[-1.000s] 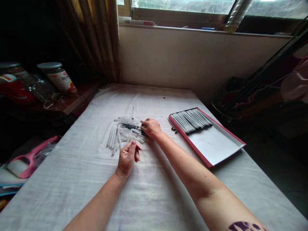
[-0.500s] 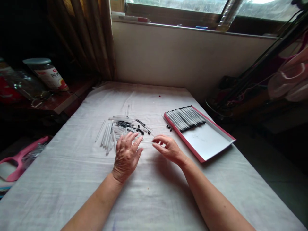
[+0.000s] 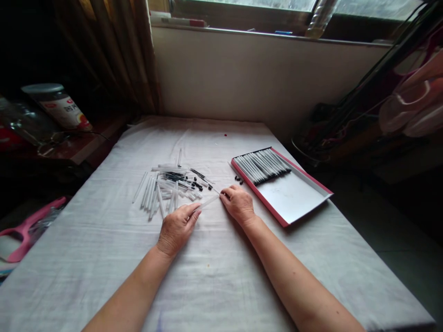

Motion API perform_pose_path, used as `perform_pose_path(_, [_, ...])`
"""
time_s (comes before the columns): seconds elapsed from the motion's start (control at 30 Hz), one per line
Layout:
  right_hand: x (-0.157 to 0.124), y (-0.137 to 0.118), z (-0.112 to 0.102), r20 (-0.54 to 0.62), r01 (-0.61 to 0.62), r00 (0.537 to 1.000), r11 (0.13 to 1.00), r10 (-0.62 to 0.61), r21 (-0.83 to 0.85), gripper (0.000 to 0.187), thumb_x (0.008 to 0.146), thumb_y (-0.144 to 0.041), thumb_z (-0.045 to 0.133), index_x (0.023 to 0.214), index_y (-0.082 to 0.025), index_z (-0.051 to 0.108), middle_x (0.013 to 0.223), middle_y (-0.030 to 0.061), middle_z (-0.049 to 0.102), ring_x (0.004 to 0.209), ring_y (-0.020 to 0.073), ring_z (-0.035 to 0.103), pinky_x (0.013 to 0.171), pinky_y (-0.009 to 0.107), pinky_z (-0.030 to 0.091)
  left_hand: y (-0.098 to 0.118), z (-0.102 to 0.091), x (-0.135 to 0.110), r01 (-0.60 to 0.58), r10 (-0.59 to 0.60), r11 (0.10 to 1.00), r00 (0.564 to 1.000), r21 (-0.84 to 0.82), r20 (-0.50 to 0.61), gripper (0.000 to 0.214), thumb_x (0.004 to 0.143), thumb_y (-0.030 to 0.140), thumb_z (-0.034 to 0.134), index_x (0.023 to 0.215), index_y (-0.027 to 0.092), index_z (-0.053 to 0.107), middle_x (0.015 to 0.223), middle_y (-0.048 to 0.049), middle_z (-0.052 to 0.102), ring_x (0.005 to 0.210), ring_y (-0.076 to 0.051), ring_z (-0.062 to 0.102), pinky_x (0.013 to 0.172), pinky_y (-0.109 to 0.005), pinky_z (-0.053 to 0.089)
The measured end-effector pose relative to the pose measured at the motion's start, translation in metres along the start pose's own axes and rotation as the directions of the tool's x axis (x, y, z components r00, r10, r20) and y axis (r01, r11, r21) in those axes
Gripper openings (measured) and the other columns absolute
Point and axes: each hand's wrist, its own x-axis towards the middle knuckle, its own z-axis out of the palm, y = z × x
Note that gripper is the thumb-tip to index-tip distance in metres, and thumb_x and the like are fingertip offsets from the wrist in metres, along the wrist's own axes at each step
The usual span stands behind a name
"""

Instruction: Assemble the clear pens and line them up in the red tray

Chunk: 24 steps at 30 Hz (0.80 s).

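Observation:
My left hand [image 3: 178, 226] is closed, thumb and fingers pinching the near end of a clear pen barrel [image 3: 209, 201]. The barrel slants up to the right, where my right hand [image 3: 237, 203] has its fingertips closed on the far end. A thin pale refill [image 3: 215, 190] reaches those same fingertips; whether they grip it too I cannot tell. Left of the hands lies a loose pile of clear barrels [image 3: 148, 192], dark-inked refills [image 3: 174, 176] and small black plugs [image 3: 195, 184].
A shallow pink-edged box lid [image 3: 294, 200] to the right holds a row of pens [image 3: 263, 166] with black ends. A few black plugs [image 3: 238, 180] lie beside it. The white cloth [image 3: 207, 286] covers the table. Pink scissors [image 3: 24, 235] and a jar [image 3: 58, 106] are at left.
My left hand was spread over the pile's edge and has come down to pinch the barrel. The right fingers have closed further at its end. The view has shifted slightly.

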Motion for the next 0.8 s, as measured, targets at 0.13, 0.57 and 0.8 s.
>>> perform_pose_path(0.13, [0.003,0.001,-0.001,-0.013,-0.033,0.999,0.999,0.033,0.014,0.022,0.090,-0.030,0.050,0.091,-0.023,0.071,0.097,0.0069,0.069,0.083,0.0201,0.065,0.065,0.027,0.044,-0.003,0.001,0.002,0.035,-0.035,0.999,0.999,-0.016,-0.030,0.032,0.092,0.034,0.046,0.113,0.022,0.067,0.107,-0.0072,0.073,0.095,-0.022,0.069,0.085,-0.032,0.054])
perform_pose_path(0.57, [-0.027,0.027,-0.023,-0.198,0.041,0.778,0.266,0.597,0.963,0.025,0.082,-0.042,0.058,0.090,-0.019,0.052,0.088,0.0059,0.074,0.063,0.0147,0.069,0.049,0.023,0.050,-0.001,0.002,0.002,-0.089,0.083,0.992,0.995,-0.092,-0.063,0.031,0.092,0.024,0.044,0.117,0.020,0.064,0.103,-0.0078,0.071,0.096,-0.020,0.067,0.086,-0.031,0.053])
perform_pose_path(0.8, [-0.026,0.028,-0.034,-0.160,0.078,0.751,0.154,0.641,0.985,0.026,0.078,-0.040,0.064,0.089,-0.020,0.052,0.079,0.0024,0.074,0.058,0.0133,0.068,0.046,0.021,0.049,-0.002,0.004,0.001,-0.090,0.082,0.988,0.994,-0.122,-0.070,0.030,0.092,0.025,0.046,0.115,0.021,0.065,0.103,-0.0079,0.072,0.097,-0.020,0.067,0.088,-0.033,0.053])
